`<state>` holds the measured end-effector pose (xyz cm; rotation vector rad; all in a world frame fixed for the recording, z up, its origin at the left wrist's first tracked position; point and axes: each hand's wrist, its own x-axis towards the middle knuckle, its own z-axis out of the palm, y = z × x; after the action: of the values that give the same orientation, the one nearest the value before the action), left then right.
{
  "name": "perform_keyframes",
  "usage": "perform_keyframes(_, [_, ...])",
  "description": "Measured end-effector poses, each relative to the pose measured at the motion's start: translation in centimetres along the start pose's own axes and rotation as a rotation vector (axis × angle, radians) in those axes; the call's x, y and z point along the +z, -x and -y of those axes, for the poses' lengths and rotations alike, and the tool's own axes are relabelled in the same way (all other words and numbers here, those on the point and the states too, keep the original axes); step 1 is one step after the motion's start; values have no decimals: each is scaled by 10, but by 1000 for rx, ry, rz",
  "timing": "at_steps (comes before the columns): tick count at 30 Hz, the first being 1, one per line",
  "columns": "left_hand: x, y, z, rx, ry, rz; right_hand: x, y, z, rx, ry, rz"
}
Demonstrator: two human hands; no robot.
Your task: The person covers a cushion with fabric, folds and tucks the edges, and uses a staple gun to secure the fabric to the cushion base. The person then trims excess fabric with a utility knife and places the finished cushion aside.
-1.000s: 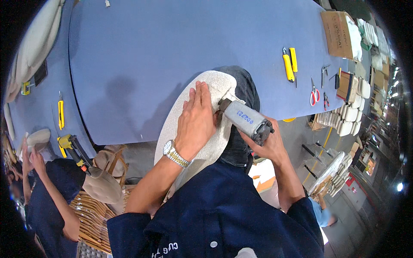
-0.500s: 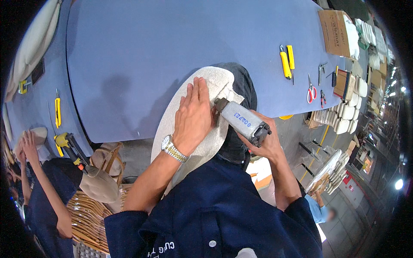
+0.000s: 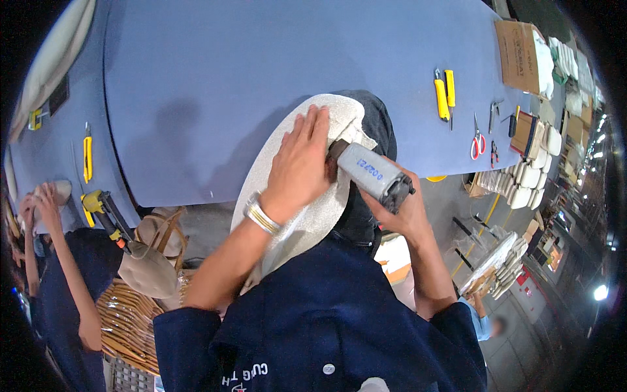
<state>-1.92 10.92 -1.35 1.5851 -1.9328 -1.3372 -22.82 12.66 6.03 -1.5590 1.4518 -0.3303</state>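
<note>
A cream fabric-covered seat pad (image 3: pixel 260 188) lies across my lap against the table edge, with dark cloth (image 3: pixel 381 124) beneath its right side. My left hand (image 3: pixel 302 160), a watch at its wrist, rests on the pad with fingers stretched out flat; its thumb is hidden by the tool. In my right hand (image 3: pixel 406 208) is a grey staple gun (image 3: pixel 369 168), gripped from its right side. The gun's dark nose (image 3: pixel 336 150) meets the fabric's folded, ragged edge beside my left hand. What lies under the nose cannot be seen.
On the blue table (image 3: pixel 215 52) lie yellow-handled tools (image 3: pixel 441 98), red-handled scissors (image 3: pixel 478 140) and pliers (image 3: pixel 494 154). A cardboard box (image 3: pixel 518 55) stands at the far right, near stacked pale pads (image 3: pixel 529 179). At left, a co-worker's hands (image 3: pixel 46 206) hold a pad near another staple gun (image 3: pixel 104 212).
The pad, my left hand and the staple gun have shifted slightly within the view. The gun's nose stays at the fabric edge, and my left hand still lies flat.
</note>
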Motion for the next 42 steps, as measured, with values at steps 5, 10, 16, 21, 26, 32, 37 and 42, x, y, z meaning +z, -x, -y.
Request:
perform_keyframes(5, [-37,-16,55,-135,797,257,3,-2,-2,-106,91,-44])
perform_keyframes(10, [-1,-4,65,-44,486,185,4,-5,5,-125,128,-45])
perform_keyframes(16, [-15,25,12,-48,94,108,11,0,5,-37,107,-79])
perform_keyframes(21, [-5,33,-10,-142,-99,-45,11,3,3,-106,134,-76])
perform_keyframes(26, [-1,31,-14,-179,-161,-41,3,3,1,-167,186,-27])
perform_keyframes(32, [-4,29,-19,-203,-171,-18,-1,13,11,-26,122,9])
perform_keyframes(37, [-2,32,-17,-185,-161,-46,0,12,3,-137,206,32])
perform_keyframes(42, [2,31,-16,-164,-169,-102,8,7,6,-73,179,30])
